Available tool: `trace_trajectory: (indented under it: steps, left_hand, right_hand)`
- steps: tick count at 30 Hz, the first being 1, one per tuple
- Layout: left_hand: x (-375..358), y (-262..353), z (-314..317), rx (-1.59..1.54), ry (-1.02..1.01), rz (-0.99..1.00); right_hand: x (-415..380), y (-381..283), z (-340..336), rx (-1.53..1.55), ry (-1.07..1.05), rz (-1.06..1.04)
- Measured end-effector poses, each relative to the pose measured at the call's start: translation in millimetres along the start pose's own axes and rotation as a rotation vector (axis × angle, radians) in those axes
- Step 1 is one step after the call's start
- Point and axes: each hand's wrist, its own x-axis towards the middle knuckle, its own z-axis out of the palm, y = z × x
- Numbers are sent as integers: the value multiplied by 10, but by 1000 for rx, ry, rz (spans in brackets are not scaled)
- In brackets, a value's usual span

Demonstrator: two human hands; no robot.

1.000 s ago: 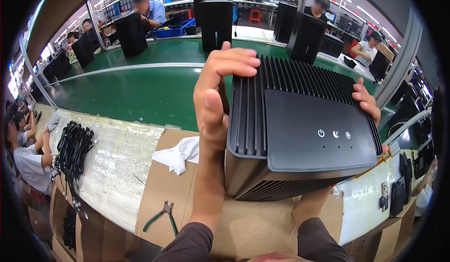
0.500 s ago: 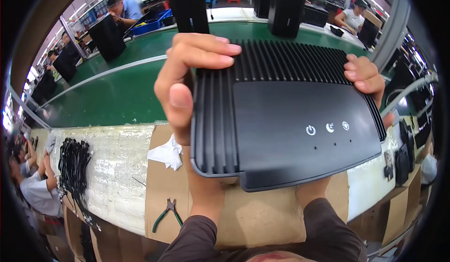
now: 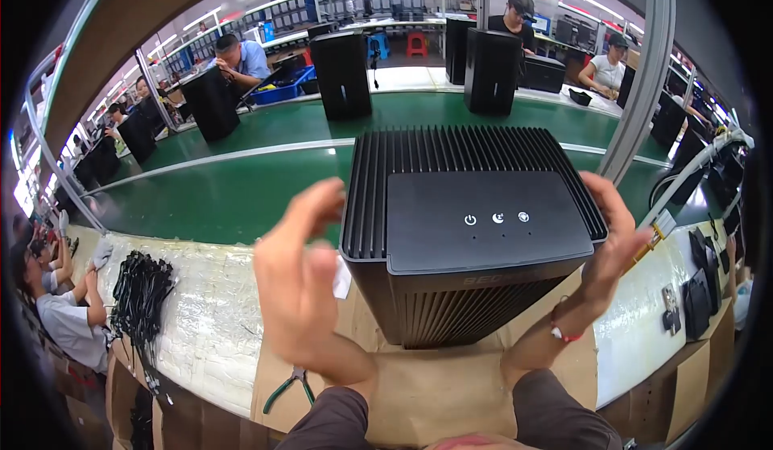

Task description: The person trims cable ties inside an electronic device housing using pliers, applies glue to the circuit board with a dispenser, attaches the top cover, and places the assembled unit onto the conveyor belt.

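A tall black device [image 3: 475, 241] stands upright on brown cardboard in front of me, its ribbed top with three white icons facing up. My left hand [image 3: 298, 265] is just off its left side, fingers spread and slightly blurred, holding nothing. Against the right side of the device rests my right hand [image 3: 608, 245], its fingers apart and not wrapped round it. Part of a white cloth [image 3: 341, 279] shows behind my left hand. Green-handled pliers [image 3: 290, 387] lie on the cardboard [image 3: 435, 386] at the lower left.
A green conveyor [image 3: 201, 200] runs behind the device, with black units [image 3: 342, 76] standing on its far side. Black cables [image 3: 141, 297] lie in a bundle at the left. A metal post [image 3: 644, 72] rises at the right. Several people work around the line.
The black device has gone from being held up close and tilted in both hands to standing on the cardboard. My left hand has come off it and opened; the view has tilted up.
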Motion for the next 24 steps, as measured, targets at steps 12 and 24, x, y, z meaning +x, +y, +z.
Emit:
trace_trajectory:
  steps: [12,24]
  left_hand:
    - [-124,264,155,288,-350,-234]
    - [46,85,575,285,122,11]
  right_hand:
    - [2,-173,-20,-59,-388,12]
    - [257,408,300,72,-136,-374]
